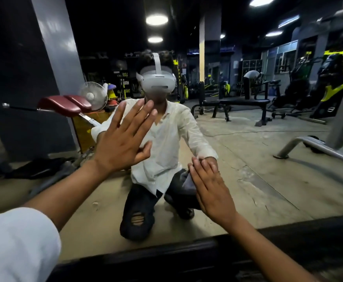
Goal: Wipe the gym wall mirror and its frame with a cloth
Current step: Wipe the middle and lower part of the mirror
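The wall mirror [268,176] fills nearly the whole head view and reflects the gym and me kneeling in a white shirt. My left hand [123,137] lies flat against the glass at centre left, fingers spread, holding nothing. My right hand [211,190] presses a grey cloth [188,183] flat on the glass low at centre right; only a fold of cloth shows beside the palm. The mirror's dark bottom frame [186,253] runs across the lower edge of the view.
Seen in the reflection are a dark red padded bench [68,103] and a white fan [94,95] at left. Black benches [246,103] and yellow-black machines [333,90] stand at right. A grey metal machine leg [309,145] crosses the far right.
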Demonstrator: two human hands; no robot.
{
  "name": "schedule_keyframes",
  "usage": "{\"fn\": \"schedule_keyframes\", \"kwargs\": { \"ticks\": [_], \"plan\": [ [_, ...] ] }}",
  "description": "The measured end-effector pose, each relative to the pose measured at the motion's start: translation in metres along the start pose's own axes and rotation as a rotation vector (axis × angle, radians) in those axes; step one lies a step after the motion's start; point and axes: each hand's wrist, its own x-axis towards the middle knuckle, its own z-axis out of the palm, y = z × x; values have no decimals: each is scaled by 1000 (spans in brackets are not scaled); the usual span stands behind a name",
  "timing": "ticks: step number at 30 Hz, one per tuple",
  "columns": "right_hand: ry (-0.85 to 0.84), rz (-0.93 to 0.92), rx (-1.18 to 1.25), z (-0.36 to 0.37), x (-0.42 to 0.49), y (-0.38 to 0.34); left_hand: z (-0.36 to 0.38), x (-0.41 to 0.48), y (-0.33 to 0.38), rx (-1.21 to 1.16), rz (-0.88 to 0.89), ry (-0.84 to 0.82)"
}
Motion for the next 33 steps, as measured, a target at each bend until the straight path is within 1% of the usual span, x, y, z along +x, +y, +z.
{"fn": "schedule_keyframes", "kwargs": {
  "ticks": [1, 2, 3, 6, 7, 8, 9, 11, 12, 15, 16, 17, 18, 19, 21, 22, 23, 24, 25, 29, 33],
  "plan": [
    [-18, -48, -19, -5, 0, 11, -1, 2, 0, -11, -12, 12],
    [5, -25, -30, -14, 3, 25, -3, 8, -2, -13, -17, 23],
    [62, 76, -25, -22, 9, 39, -5, 17, -4, -10, -14, 29],
    [319, 560, 69, -51, 52, 76, -15, 57, -14, 5, 28, 55],
    [390, 656, 87, -60, 75, 80, -19, 72, -18, 3, 29, 60],
    [445, 693, 95, -68, 101, 82, -22, 88, -22, -1, 11, 61],
    [479, 682, 95, -74, 128, 79, -25, 105, -26, -5, -22, 64],
    [477, 559, 60, -85, 181, 66, -29, 138, -33, 4, -94, 77],
    [436, 447, 32, -90, 204, 59, -30, 153, -37, 15, -125, 77],
    [290, 9, -66, -107, 248, 60, -29, 176, -47, 34, -182, 67],
    [275, -69, -92, -113, 254, 72, -27, 177, -47, 33, -185, 69],
    [290, -73, -102, -120, 257, 87, -25, 176, -47, 32, -184, 70],
    [341, -3, -93, -125, 258, 103, -23, 175, -46, 35, -186, 70],
    [418, 129, -67, -131, 258, 119, -21, 173, -46, 41, -189, 69],
    [565, 455, 23, -144, 259, 149, -18, 173, -46, 55, -195, 63],
    [615, 572, 64, -148, 261, 158, -17, 173, -46, 61, -198, 60],
    [645, 635, 85, -152, 265, 161, -17, 174, -46, 65, -202, 59],
    [656, 650, 86, -153, 268, 160, -17, 174, -46, 65, -204, 62],
    [649, 627, 74, -152, 271, 156, -16, 173, -47, 63, -205, 66],
    [575, 413, -4, -143, 263, 146, -15, 173, -47, 54, -210, 65],
    [547, 326, -23, -142, 256, 150, -15, 171, -45, 59, -196, 81]
  ]
}}
